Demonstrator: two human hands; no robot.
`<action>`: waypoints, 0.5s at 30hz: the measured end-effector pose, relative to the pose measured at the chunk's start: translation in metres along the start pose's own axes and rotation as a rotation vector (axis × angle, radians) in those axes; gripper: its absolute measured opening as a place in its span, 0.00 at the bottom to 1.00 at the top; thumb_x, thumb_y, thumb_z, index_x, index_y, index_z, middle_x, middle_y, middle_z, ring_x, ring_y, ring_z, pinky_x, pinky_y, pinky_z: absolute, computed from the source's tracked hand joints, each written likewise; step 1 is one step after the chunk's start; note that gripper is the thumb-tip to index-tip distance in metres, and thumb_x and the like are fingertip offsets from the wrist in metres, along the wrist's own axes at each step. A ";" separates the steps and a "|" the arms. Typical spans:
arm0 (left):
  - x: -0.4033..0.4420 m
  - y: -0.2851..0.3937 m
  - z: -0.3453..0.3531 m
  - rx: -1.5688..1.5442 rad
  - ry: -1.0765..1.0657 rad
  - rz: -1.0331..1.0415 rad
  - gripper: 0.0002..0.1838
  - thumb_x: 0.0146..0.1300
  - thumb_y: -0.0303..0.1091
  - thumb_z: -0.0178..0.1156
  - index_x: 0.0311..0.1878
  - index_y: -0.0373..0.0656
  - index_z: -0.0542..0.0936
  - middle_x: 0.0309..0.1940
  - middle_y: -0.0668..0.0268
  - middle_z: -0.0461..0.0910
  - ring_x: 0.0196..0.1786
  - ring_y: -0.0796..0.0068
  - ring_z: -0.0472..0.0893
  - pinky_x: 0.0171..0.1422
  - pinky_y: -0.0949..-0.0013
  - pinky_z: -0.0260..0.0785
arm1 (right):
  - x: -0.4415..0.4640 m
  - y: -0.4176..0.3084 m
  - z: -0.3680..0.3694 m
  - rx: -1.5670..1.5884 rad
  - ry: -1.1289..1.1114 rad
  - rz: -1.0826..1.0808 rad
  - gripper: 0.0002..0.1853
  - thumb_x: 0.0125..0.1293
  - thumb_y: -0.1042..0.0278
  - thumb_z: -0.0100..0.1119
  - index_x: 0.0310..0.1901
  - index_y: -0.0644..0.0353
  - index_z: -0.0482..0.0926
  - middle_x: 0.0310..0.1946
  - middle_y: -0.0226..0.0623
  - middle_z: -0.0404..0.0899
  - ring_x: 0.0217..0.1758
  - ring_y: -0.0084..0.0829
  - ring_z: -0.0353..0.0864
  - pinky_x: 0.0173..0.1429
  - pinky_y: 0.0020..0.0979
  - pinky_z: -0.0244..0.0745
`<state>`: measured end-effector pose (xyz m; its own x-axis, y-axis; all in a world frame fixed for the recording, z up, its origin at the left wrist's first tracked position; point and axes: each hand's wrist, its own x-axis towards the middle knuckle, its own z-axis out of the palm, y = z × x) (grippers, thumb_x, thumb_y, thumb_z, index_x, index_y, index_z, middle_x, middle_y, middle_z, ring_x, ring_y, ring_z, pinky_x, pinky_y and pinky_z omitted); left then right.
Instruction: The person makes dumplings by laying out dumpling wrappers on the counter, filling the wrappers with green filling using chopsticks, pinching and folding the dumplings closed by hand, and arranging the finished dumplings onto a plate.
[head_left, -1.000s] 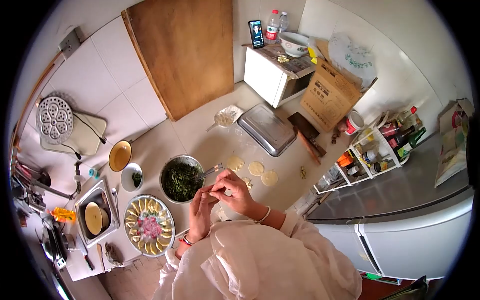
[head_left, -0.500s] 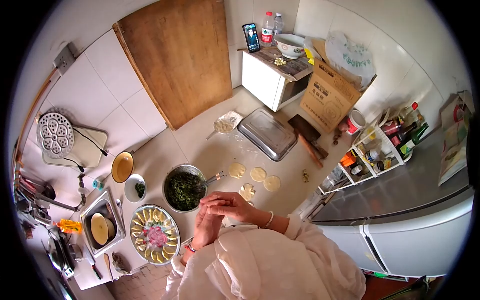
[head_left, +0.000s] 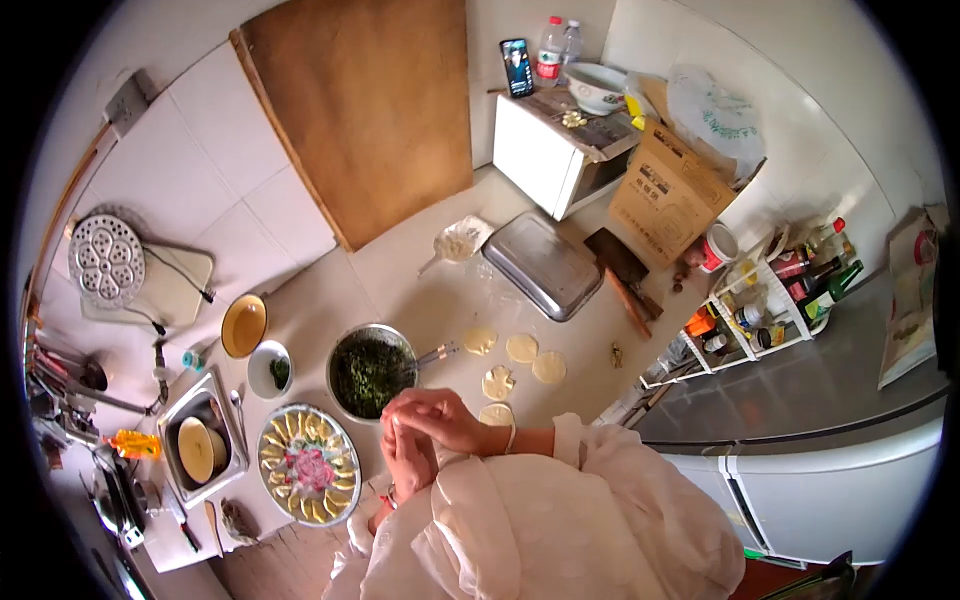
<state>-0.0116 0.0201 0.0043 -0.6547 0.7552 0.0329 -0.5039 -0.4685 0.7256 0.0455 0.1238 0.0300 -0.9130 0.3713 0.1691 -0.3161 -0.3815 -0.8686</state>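
Note:
In the head view my left hand [head_left: 408,464] and my right hand [head_left: 450,421] are pressed together in front of my chest, fingers closed. Whatever lies between them is hidden. Just beyond them stands a metal bowl of chopped green filling [head_left: 362,378], with utensil handles [head_left: 438,352] sticking out to the right. Several flat dough rounds [head_left: 521,348] lie on the counter right of the bowl, one close to my right wrist. To the left, folded dumplings [head_left: 342,449] ring a round platter with a pink flower [head_left: 307,467].
An upturned metal tray [head_left: 545,266], a floury scoop [head_left: 460,243], a cleaver [head_left: 613,255] and a rolling pin [head_left: 626,300] lie farther back. Left are a white bowl [head_left: 258,372], a yellow bowl [head_left: 244,326] and a sink [head_left: 238,462]. A bottle rack [head_left: 765,310] stands right.
My hands have shifted slightly left and stay pressed together, with the right fingers curled more over the left. The view has tilted a little, and another dough round shows by my right wrist.

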 end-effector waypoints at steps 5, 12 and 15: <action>0.012 -0.003 0.002 0.105 0.264 -0.073 0.15 0.77 0.37 0.47 0.56 0.36 0.75 0.48 0.66 0.79 0.53 0.75 0.78 0.58 0.70 0.70 | 0.008 0.014 0.000 -0.007 0.273 0.224 0.06 0.72 0.71 0.57 0.43 0.63 0.82 0.40 0.31 0.83 0.43 0.20 0.80 0.52 0.25 0.75; 0.037 0.047 0.010 -0.337 -0.051 -0.195 0.35 0.76 0.58 0.39 0.69 0.36 0.66 0.67 0.56 0.70 0.71 0.62 0.67 0.78 0.56 0.55 | 0.038 -0.016 -0.030 0.002 0.093 -0.089 0.24 0.74 0.57 0.54 0.64 0.64 0.71 0.56 0.44 0.80 0.58 0.31 0.78 0.64 0.34 0.69; 0.035 0.058 0.005 -0.393 -0.066 -0.131 0.37 0.75 0.59 0.40 0.71 0.35 0.64 0.70 0.53 0.67 0.74 0.59 0.63 0.81 0.56 0.50 | 0.025 -0.029 -0.033 -0.340 0.255 -0.056 0.13 0.74 0.64 0.54 0.51 0.63 0.79 0.43 0.35 0.82 0.41 0.24 0.79 0.47 0.27 0.74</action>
<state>-0.0608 0.0221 0.0511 -0.5395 0.8419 0.0105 -0.7656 -0.4958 0.4099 0.0404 0.1725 0.0442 -0.7901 0.5975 0.1369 -0.2216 -0.0703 -0.9726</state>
